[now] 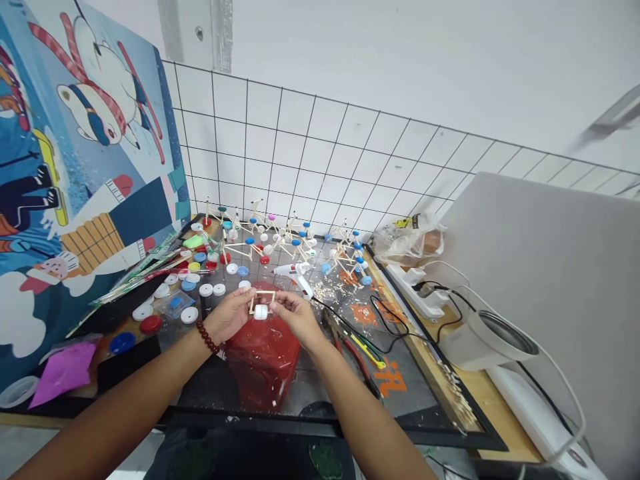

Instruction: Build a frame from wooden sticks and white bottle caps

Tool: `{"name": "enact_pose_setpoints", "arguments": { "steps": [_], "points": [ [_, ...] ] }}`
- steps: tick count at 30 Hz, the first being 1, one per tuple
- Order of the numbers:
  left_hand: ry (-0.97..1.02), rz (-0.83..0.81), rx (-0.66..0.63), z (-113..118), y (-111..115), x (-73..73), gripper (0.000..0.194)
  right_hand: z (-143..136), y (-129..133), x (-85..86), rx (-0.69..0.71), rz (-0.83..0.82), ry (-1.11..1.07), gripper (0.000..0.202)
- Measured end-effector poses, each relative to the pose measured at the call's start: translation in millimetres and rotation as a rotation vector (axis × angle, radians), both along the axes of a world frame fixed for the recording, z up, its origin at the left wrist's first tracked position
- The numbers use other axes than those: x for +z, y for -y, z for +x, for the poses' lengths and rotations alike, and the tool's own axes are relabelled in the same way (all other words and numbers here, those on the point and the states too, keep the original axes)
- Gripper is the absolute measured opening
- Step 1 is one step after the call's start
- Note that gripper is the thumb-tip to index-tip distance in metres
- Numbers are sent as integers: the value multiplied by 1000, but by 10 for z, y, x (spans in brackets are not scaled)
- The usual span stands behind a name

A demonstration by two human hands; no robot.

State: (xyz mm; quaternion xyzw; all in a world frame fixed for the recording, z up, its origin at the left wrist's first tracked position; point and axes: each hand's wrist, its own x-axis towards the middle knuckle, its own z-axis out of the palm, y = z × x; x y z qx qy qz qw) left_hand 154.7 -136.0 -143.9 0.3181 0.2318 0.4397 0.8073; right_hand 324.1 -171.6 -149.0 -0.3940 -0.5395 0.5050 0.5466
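Observation:
My left hand and my right hand pinch opposite sides of a small rectangular frame of wooden sticks. White bottle caps sit together on the frame's lower side, between my fingers. Below my hands a red plastic bag covers something I cannot make out. Just beyond my right hand lies a white glue gun. Pliers with red handles and a yellow-green utility knife rest on the mat right of my right forearm.
Several stick models with coloured caps stand at the back. Loose white caps and a pink packet lie left. Black cable runs toward a power strip on the right. A wire grid rises behind.

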Motion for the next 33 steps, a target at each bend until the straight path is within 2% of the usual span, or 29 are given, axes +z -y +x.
{"name": "enact_pose_setpoints", "arguments": {
  "steps": [9,13,16,20,27,33],
  "points": [
    [-30,-52,-53,10,18,-10,19,36,-21,1,-174,0,33,27],
    [-109,26,-58,8,93,28,27,40,-25,16,-209,-18,-46,28],
    [-197,109,-28,14,141,17,30,50,-17,30,-161,-42,-99,31],
    [-196,138,-20,30,153,-7,30,59,-1,48,-43,-119,-212,34],
    [-210,175,-25,35,159,25,35,91,-12,57,21,-286,-403,32],
    [-230,178,-30,54,176,30,39,116,-35,31,26,-286,-423,30]
  ]
}}
